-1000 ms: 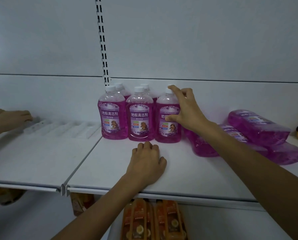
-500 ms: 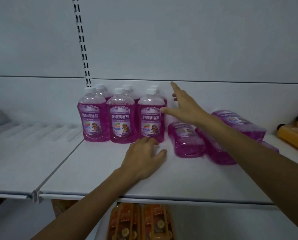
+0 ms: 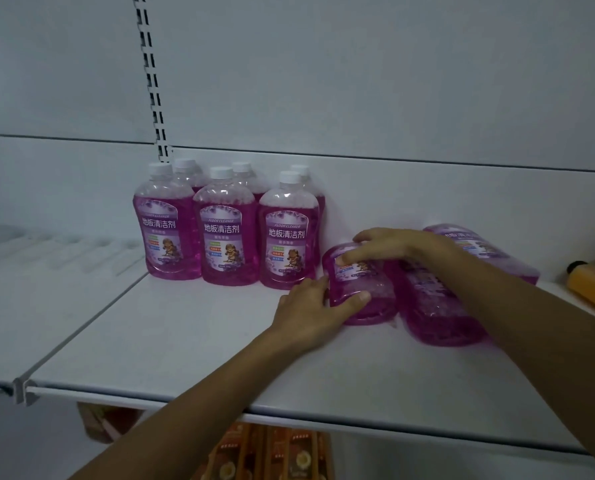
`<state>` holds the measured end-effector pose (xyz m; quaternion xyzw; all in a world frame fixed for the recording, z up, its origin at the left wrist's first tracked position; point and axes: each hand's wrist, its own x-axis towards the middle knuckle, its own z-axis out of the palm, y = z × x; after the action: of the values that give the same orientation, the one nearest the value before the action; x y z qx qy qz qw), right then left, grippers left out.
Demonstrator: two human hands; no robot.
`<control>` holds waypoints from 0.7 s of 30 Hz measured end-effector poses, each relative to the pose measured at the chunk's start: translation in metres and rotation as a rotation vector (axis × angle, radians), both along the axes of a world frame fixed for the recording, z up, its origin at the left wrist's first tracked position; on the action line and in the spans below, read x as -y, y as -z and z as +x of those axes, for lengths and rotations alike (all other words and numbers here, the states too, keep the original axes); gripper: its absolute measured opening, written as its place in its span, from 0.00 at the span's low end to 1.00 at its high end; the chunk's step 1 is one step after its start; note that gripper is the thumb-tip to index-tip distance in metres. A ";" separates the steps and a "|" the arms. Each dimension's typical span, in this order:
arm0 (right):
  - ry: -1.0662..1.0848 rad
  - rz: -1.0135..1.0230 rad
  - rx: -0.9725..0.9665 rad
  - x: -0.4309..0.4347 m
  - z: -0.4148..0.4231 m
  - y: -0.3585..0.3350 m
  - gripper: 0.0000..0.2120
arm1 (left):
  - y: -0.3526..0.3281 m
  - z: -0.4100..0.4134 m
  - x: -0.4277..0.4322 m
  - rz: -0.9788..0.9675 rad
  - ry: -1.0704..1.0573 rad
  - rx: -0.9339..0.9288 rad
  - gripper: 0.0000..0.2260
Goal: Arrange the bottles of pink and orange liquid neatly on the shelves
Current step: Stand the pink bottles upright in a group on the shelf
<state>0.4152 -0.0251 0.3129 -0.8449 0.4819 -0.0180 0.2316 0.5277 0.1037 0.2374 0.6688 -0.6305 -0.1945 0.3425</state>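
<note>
Several pink bottles [image 3: 225,233] with white caps stand upright in two rows at the back of the white shelf [image 3: 185,344]. Right of them more pink bottles lie on their sides. The nearest lying pink bottle [image 3: 367,292] is held by both hands: my left hand [image 3: 311,308] grips its base end with the thumb over its top face, and my right hand [image 3: 393,245] curls over its upper part. A second lying bottle [image 3: 438,306] sits just right of it under my right forearm, and a third [image 3: 479,247] lies behind.
Orange bottles [image 3: 593,285] lie at the shelf's far right. More orange bottles [image 3: 271,452] stand on the shelf below. The left shelf section [image 3: 46,299] holds clear dividers [image 3: 81,251]. A slotted upright [image 3: 152,77] runs up the back wall.
My right hand dropped from beside the standing bottles onto the nearest lying bottle. My left hand slid right off the shelf surface and took hold of that bottle's base end.
</note>
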 end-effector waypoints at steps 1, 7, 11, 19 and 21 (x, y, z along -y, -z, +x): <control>0.007 0.015 -0.008 0.002 0.000 0.000 0.37 | 0.002 0.001 0.000 -0.002 -0.014 0.023 0.27; -0.001 0.034 0.075 0.004 0.000 -0.001 0.34 | 0.004 0.005 0.000 -0.008 0.031 -0.022 0.34; 0.025 -0.170 0.183 -0.010 -0.006 -0.010 0.35 | 0.003 0.007 -0.006 -0.061 0.067 -0.209 0.30; -0.096 -0.441 0.382 -0.060 -0.021 -0.030 0.54 | 0.007 0.005 -0.007 -0.284 0.130 -0.292 0.48; -0.128 -0.459 0.379 -0.065 -0.027 -0.028 0.53 | 0.008 0.005 -0.007 -0.317 0.137 -0.270 0.51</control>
<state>0.3883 0.0398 0.3408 -0.8853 0.3593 -0.2693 0.1213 0.5325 0.1107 0.2289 0.5299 -0.6455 -0.2035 0.5110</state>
